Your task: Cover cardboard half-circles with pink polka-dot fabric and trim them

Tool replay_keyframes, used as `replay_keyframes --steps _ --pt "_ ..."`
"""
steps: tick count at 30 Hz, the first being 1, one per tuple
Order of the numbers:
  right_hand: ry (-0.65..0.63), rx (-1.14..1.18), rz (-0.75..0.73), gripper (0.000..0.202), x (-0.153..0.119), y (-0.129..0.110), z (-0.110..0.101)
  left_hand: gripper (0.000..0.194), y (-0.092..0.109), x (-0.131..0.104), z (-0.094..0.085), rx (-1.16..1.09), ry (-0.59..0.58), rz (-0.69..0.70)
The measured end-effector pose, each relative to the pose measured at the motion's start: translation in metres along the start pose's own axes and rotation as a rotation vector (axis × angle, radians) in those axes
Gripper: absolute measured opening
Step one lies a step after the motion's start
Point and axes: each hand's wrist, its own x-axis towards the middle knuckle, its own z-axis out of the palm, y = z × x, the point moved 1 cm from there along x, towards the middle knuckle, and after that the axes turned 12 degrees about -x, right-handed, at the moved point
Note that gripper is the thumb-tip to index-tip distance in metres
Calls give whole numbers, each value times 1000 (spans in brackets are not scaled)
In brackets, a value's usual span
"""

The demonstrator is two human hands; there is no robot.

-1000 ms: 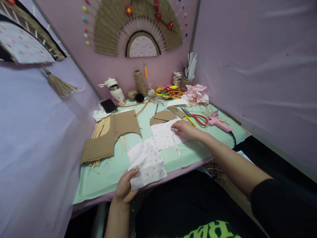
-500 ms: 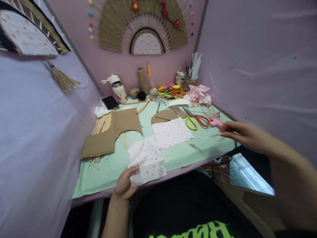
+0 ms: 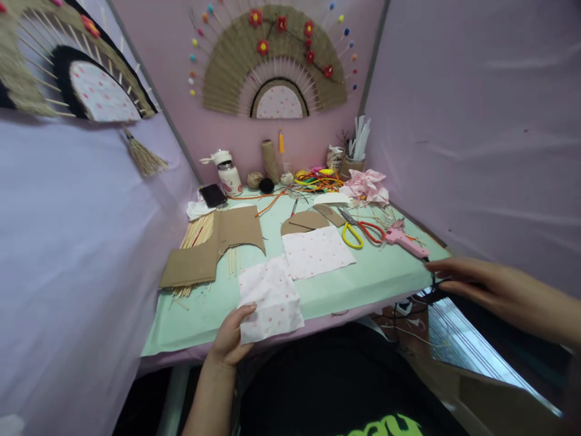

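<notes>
Near the table's front edge, my left hand [image 3: 236, 333] grips the lower left corner of a dotted white cloth [image 3: 271, 297], thumb on top. A second dotted cloth [image 3: 316, 251] lies flat just behind it, partly over a rounded cardboard piece [image 3: 297, 221]. At the table's right edge is my right hand [image 3: 472, 278], beside the cable end of a pink glue gun [image 3: 407, 243]. Its fingers are apart around a dark cable; whether they grip it is unclear. Yellow-handled scissors [image 3: 353, 236] and red-handled scissors [image 3: 371, 232] lie left of the glue gun.
Cut cardboard [image 3: 193, 263] rests over thin sticks [image 3: 200, 233] on the left. Along the back are a phone [image 3: 212, 195], an open bottle [image 3: 230, 179], twine, coloured stems [image 3: 318, 181] and crumpled pink cloth [image 3: 367, 185]. A decorated fan [image 3: 227, 75] hangs behind.
The view has shifted. My right hand has moved from the front of the glue gun to its cable end, uncovering the handle. My left hand still holds the cloth.
</notes>
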Motion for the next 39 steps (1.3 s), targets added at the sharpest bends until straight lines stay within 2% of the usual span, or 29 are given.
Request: replay_keyframes --steps 3,6,8,10,14,17,22,31,35,39 --pt "-153 112 -118 33 45 -51 22 10 -1 0 -1 6 -6 1" --pt "-183 173 -182 24 89 -87 54 15 -1 0 -2 -7 -19 4" --pt "-126 136 -122 22 118 -96 75 14 -1 1 -3 -14 -8 13" --pt "-19 42 32 27 145 -96 92 14 -1 3 -6 -12 -15 7" --pt "31 -46 156 32 183 -90 110 17 0 7 -14 2 -59 -13" --pt "-1 -70 191 33 191 -88 113 18 -1 8 -15 -3 -46 7" --pt "-47 -29 118 6 190 -92 104 19 -2 4 -8 -14 -93 8" --pt "0 166 6 18 212 -110 62 13 -1 3 -6 -35 -109 -12" --pt "-43 260 33 17 206 -108 59 14 23 -6 13 15 -55 37" --pt "-110 355 121 15 196 -94 75 27 70 -11 46 150 -23 138"
